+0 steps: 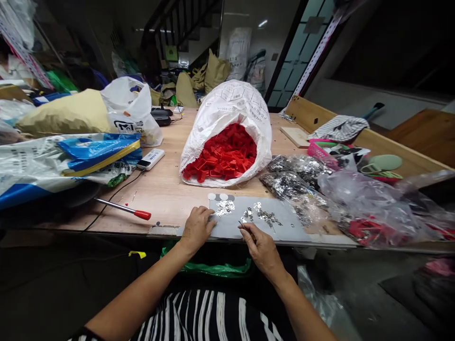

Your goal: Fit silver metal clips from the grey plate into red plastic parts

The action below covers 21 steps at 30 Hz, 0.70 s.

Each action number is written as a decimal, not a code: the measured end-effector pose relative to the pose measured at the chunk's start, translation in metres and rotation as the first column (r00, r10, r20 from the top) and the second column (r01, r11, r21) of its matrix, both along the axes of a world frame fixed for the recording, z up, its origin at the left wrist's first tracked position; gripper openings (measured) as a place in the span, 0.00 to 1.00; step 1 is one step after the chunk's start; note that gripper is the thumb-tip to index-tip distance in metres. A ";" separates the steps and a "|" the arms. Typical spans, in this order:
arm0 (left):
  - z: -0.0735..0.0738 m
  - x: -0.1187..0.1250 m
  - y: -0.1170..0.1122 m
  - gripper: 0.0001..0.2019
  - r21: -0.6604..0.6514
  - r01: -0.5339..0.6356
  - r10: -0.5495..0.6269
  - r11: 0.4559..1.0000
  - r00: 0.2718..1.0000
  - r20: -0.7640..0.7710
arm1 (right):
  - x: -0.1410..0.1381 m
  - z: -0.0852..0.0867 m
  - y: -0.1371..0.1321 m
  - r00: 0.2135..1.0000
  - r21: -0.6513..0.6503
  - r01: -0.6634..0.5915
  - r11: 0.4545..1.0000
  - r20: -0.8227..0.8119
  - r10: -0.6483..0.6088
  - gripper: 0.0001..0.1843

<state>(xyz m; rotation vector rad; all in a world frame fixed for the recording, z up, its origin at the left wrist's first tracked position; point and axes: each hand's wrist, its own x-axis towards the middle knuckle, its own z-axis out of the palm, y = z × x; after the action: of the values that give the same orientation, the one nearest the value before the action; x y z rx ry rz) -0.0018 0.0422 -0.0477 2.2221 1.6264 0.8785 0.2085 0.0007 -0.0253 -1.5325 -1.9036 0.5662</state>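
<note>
My left hand [197,228] rests at the edge of a grey mat [227,231]. Its fingers are half bent, thumb and forefinger a little apart, with nothing visible between them. Just beyond the fingertips lies a heap of small bright silvery pieces [225,207]. My right hand [262,248] is closed round a thin dark pointed tool [242,224], its tip toward the left; the grip hides most of it, so its kind is unclear. Farther along the mat are scattered small metal parts [267,216], duller than the heap. Two pale discs [217,196] lie at the mat's far edge.
A white woven sack [231,102] spilling red plastic pieces [227,154] lies behind the mat. Clear bags of metal parts [296,187] crowd the right. At left are a red-tipped rod [142,215], a white device [152,159] and plastic bags [88,151]. Green plastic [216,270] hangs below the table edge.
</note>
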 end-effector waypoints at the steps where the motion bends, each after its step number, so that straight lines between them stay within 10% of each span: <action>1: 0.001 0.004 0.004 0.09 0.002 -0.006 0.006 1.000 0.999 -0.037 | -0.001 0.000 0.001 1.000 -0.002 -0.001 1.000 0.005 0.001 0.14; 21: 0.021 0.020 0.015 0.03 -0.209 -0.091 0.137 0.974 0.965 0.222 | 0.012 -0.003 0.036 0.944 0.083 0.074 0.994 0.316 -0.096 0.10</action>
<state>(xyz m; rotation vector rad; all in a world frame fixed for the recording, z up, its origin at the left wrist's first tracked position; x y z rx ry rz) 0.0182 0.0573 -0.0264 1.8319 1.6621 0.9261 0.2202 0.0366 -0.0287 -1.7342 -2.0564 0.2176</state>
